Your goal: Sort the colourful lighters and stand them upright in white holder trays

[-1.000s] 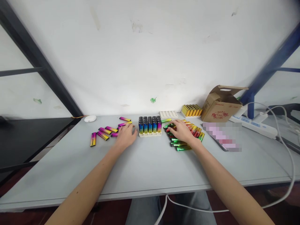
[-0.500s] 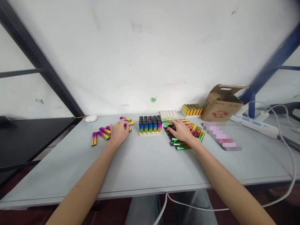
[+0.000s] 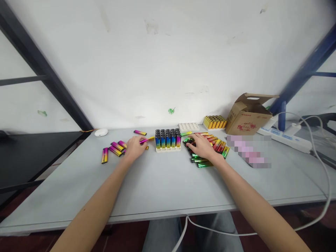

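In the head view, the left hand [image 3: 135, 148] pinches a pink-and-yellow lighter [image 3: 147, 140] between thumb and fingers, its yellow end pointing toward the rack [image 3: 168, 149]. The rack stands between the hands and holds upright lighters [image 3: 168, 138], mostly blue, with a pink one at its front right corner. More pink-and-yellow lighters [image 3: 114, 149] lie loose around the left hand. The right hand [image 3: 203, 146] rests with fingers somewhat spread on the pile [image 3: 210, 150] of green, red and gold lighters; whether it grips one, its back hides. Behind the pile are a white tray [image 3: 189, 127], gold lighters [image 3: 215, 122] standing in another tray, and an open box [image 3: 246, 118].
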`<action>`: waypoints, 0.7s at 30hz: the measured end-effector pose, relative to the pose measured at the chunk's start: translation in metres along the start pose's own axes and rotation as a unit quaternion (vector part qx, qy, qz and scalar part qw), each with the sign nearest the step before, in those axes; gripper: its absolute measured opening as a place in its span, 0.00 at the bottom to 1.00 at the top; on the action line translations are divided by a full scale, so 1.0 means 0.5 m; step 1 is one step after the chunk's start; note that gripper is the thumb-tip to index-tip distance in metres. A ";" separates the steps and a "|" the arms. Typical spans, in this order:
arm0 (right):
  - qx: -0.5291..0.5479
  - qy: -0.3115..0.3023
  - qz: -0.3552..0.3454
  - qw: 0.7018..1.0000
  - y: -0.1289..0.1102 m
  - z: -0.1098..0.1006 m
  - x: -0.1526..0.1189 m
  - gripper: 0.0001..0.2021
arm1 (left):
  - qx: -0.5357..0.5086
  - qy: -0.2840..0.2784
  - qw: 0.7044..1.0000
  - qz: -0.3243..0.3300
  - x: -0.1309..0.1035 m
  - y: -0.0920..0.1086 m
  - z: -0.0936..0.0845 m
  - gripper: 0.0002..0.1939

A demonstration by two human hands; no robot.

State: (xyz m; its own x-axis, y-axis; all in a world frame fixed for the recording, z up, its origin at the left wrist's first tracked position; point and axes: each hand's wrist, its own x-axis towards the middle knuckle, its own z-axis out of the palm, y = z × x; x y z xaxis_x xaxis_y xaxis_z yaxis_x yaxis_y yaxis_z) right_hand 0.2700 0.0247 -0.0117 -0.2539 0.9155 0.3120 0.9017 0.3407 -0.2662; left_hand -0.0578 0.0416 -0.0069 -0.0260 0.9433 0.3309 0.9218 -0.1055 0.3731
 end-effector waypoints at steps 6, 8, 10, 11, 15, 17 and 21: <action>-0.004 -0.010 0.006 1.000 -0.002 -0.003 0.000 0.18 | -0.169 0.107 0.980 -0.021 -0.008 0.031 -0.026 0.13; -0.007 -0.012 0.007 1.000 -0.003 -0.003 0.000 0.18 | -0.240 0.131 0.960 -0.062 -0.010 0.045 -0.037 0.14; -0.009 -0.010 0.009 1.000 -0.004 -0.003 -0.001 0.18 | -0.304 0.152 0.937 -0.084 -0.011 0.055 -0.043 0.14; -0.008 -0.009 0.009 1.000 -0.004 -0.003 -0.001 0.17 | -0.332 0.160 0.925 -0.091 -0.011 0.058 -0.044 0.14; -0.009 -0.008 0.006 1.000 -0.005 -0.003 -0.002 0.17 | -0.438 0.143 0.880 -0.118 -0.010 0.062 -0.039 0.17; -0.007 -0.007 0.005 1.000 -0.004 -0.003 -0.002 0.17 | -0.504 0.106 0.849 -0.115 -0.010 0.065 -0.037 0.18; 0.000 -0.005 0.003 1.000 -0.004 -0.002 -0.002 0.17 | -0.609 0.044 0.787 -0.089 -0.018 0.078 -0.040 0.19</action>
State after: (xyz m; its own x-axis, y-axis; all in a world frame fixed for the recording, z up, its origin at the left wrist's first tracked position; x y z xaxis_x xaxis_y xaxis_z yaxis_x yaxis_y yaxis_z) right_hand 0.2687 0.0230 -0.0106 -0.2527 0.9196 0.3008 0.9033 0.3356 -0.2672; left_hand -0.0291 0.0226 0.0218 -0.1889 0.9573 0.2188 -0.1538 -0.2489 0.9563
